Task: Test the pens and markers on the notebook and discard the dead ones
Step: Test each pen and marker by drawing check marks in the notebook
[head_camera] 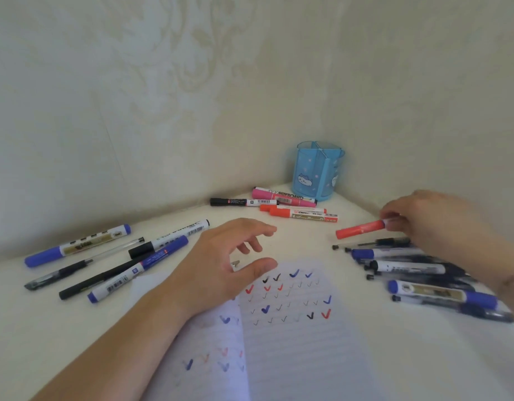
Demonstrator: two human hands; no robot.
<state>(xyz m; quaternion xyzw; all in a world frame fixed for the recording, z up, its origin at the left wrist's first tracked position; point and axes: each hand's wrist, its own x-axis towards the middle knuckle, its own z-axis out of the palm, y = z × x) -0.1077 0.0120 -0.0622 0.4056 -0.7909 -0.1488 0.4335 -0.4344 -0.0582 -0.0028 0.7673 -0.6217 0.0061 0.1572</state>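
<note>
Glossy plastic red marker (pixel 361 228); lined matt paper notebook (pixel 293 328); translucent blue plastic pen holder (pixel 316 172) in the smooth white table's (pixel 61 328) far corner.

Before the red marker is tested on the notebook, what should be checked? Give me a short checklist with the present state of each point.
1. Right hand grips the red marker by one end: ok.
2. Cap removed from the red marker: cannot tell; the frame is blurred.
3. Left hand free to pull a cap or steady the page; it hovers open, holding nothing: ok.
4. Notebook lies open with blank lines below the check marks: ok.
5. Notebook held flat: not ok; no hand presses on it.
6. Tested piles kept apart: pens lie left and right of the notebook, but which pile is dead: cannot tell.
</note>
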